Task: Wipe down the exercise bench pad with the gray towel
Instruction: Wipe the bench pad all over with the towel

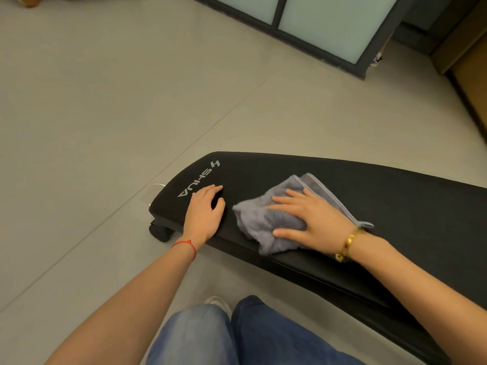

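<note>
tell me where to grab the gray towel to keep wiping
From above, at the bunched middle of the gray towel, where the right hand presses flat. It lies crumpled on the bench pad, so its folds are likely easiest to gather there.

Pale grey floor tiles (105, 101) run to a dark-framed frosted glass panel (316, 19), brown wooden furniture (463, 48) beside it

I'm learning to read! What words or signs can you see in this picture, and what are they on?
"SHUA" with an H-shaped logo beside it: light gray print on the black bench pad, near its rounded end, just beyond the left hand.
Gray towel, under the right hand: no writing visible.
</note>
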{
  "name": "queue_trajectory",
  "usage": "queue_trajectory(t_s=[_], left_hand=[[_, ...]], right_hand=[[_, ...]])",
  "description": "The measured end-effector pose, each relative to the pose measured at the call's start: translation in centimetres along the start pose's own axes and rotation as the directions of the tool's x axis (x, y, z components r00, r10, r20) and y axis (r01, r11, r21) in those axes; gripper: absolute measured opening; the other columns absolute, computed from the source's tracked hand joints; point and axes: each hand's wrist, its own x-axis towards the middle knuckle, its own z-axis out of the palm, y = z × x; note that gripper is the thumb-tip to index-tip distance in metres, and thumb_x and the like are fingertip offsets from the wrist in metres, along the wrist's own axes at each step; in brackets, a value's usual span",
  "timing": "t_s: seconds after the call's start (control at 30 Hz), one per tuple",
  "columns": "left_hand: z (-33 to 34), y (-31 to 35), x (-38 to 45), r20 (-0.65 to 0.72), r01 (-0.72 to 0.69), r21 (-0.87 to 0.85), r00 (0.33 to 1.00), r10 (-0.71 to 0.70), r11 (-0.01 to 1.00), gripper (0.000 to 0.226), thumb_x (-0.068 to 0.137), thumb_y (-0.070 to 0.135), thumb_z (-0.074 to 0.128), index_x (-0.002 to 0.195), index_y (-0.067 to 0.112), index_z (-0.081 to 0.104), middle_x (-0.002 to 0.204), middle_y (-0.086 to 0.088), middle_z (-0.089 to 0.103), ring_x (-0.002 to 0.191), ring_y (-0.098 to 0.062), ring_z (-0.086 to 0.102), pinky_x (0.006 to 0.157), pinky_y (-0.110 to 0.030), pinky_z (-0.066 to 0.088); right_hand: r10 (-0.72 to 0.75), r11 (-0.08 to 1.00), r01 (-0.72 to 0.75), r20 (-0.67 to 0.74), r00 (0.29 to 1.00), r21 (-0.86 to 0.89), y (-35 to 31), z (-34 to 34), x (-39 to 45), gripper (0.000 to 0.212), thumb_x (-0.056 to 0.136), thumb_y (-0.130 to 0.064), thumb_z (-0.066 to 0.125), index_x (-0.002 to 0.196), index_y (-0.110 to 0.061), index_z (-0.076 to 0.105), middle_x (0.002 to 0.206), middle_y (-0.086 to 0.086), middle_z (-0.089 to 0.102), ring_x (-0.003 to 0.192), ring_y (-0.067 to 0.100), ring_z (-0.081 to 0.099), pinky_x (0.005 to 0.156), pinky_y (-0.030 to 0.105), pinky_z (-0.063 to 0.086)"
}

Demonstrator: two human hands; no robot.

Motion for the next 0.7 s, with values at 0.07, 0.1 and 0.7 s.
queue_trajectory(t_s=[0.07, 0.1, 0.7], left_hand=[[0.0, 0.0, 0.0, 0.011, 0.002, 0.012, 1.000, -0.002, 1.000, 0.043, 0.099, 0.031, 0.041, 0.141, 0.024, 0.047, 0.149, 0.001, 0.043, 0.141, -0.014, 0.032, 0.122, -0.039, 0.014], [0.0, 0.0, 0.0, 0.011, 0.000, 0.013, 1.000, 0.000, 1.000, 0.043, 0.099, 0.031, 0.041, 0.141, 0.024, 0.047, 0.149, 0.001, 0.043, 0.142, -0.013, 0.032, 0.123, -0.038, 0.013], [0.0, 0.0, 0.0, 0.006, 0.009, -0.003, 1.000, -0.009, 1.000, 0.043, 0.099, 0.032, 0.041, 0.141, 0.024, 0.047, 0.149, 0.001, 0.043, 0.142, -0.014, 0.032, 0.123, -0.039, 0.014]], right_hand=[[-0.001, 0.999, 0.000, 0.015, 1.000, 0.049, 0.7, -0.8, -0.9, 0.066, 0.079, -0.069, 0.046, 0.139, -0.041, 0.041, 0.147, -0.020, 0.036, 0.141, 0.004, 0.021, 0.120, 0.032, 0.011], [0.012, 0.999, -0.012, -0.002, 1.000, 0.048, 1.8, -1.2, -0.4, 0.065, 0.079, -0.068, 0.047, 0.137, -0.040, 0.044, 0.147, -0.017, 0.039, 0.140, 0.006, 0.026, 0.118, 0.031, 0.015], [0.155, 0.987, -0.156, -0.038, 0.987, -0.024, 3.1, -2.3, -3.4, 0.075, 0.075, -0.077, 0.035, 0.140, -0.040, 0.041, 0.151, -0.012, 0.035, 0.144, 0.014, 0.023, 0.121, 0.035, 0.011]])
